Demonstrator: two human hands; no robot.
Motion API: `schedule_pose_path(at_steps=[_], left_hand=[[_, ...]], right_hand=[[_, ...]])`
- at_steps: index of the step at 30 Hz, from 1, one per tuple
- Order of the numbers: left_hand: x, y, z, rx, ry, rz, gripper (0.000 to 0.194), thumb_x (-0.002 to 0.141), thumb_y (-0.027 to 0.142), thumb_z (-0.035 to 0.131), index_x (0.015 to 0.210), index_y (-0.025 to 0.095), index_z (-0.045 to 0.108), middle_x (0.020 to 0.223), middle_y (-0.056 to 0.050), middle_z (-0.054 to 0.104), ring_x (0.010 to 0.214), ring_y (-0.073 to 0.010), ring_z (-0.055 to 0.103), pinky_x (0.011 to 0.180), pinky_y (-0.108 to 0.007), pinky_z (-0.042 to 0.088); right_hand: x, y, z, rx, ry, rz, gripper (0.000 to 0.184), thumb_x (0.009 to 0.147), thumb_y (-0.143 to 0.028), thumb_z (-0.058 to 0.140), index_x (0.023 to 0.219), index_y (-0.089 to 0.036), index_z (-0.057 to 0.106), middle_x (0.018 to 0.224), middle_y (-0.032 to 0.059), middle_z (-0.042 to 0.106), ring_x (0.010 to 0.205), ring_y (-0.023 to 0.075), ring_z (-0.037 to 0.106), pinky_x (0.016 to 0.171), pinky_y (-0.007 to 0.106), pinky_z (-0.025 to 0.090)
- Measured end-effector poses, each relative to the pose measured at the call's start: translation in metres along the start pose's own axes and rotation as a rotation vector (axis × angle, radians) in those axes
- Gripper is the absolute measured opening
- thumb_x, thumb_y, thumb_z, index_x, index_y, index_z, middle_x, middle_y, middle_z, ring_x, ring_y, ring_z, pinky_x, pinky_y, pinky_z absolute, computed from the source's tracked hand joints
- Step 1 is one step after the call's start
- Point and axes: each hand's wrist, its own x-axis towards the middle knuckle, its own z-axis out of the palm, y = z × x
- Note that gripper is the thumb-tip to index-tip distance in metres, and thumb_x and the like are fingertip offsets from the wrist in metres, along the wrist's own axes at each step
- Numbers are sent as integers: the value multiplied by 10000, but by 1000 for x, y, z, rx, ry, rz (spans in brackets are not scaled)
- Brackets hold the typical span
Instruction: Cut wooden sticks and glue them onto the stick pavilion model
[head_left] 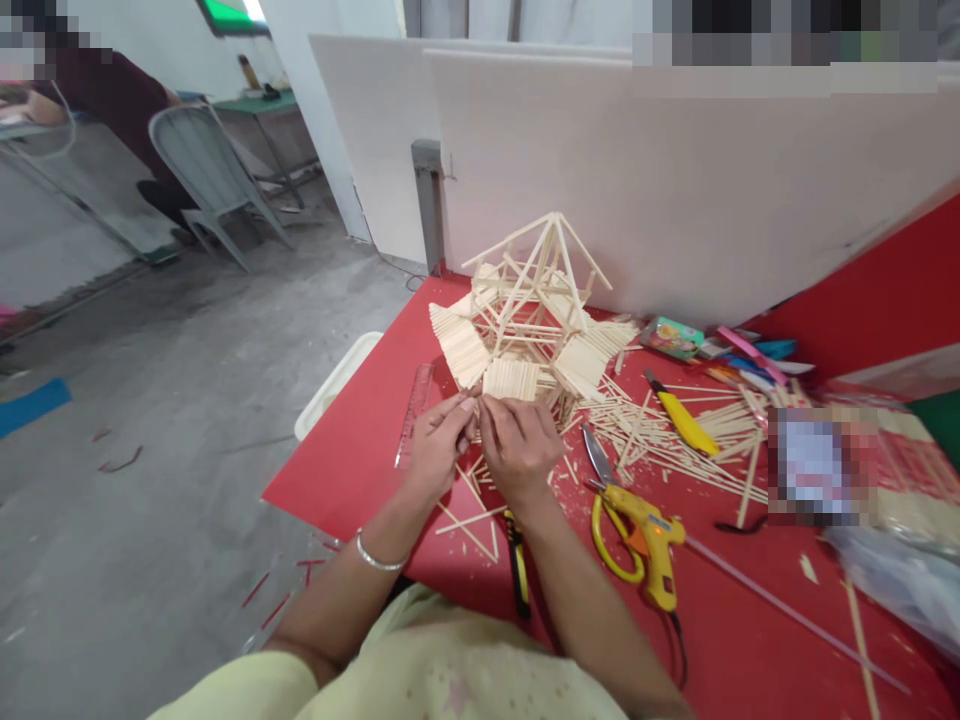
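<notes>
A model built of pale wooden sticks (459, 342) stands on the red table, with an open pointed frame on top and slatted panels sloping out around it. Just in front of its near panel, my left hand (439, 445) and my right hand (523, 447) meet, fingertips pinched together. Whatever lies between the fingers is too small and covered to make out. Whether the fingertips touch the model I cannot tell. Beside my left hand lies a clear ruler (415, 415). Several loose sticks (469, 522) are scattered below the hands.
To the right lie a heap of sticks (637, 430), a yellow cutter (686, 420), scissors (598, 455) and a yellow glue gun (656, 545) with a cord. A black-and-yellow tool (517, 565) rests under my right forearm. White boards (525, 150) stand behind. A person (112, 110) sits far left.
</notes>
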Motion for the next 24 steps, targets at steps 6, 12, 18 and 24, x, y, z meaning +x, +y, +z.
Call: schedule_pose_path(at_steps=[6,12,18,24], left_hand=[[1,0,0,-2,1,2,308,861,414,688,730,138,651,593,29,489,468,-47,376,424,-197,234],[1,1,1,-3,7,-10,280,858,418,688,850,139,701,597,32,499,463,-47,379,423,-194,242],[2,0,0,2,6,3,302,856,414,691,735,139,658,590,27,499,463,-43,382,426,-194,246],[2,0,1,16,1,11,332,859,415,685,682,144,609,588,29,499,465,-45,381,431,-197,249]], right_hand=[[1,0,0,22,31,11,262,878,-175,693,1139,-172,668,956,82,728,870,183,635,833,334,494],[1,3,2,16,45,-7,303,877,-172,696,1176,-165,647,972,90,735,888,194,645,845,346,499],[1,4,2,17,27,1,289,891,-182,682,1177,-171,649,974,90,738,891,195,651,842,350,500],[2,3,1,6,21,6,261,903,-191,669,1163,-177,658,963,89,737,878,193,649,823,347,497]])
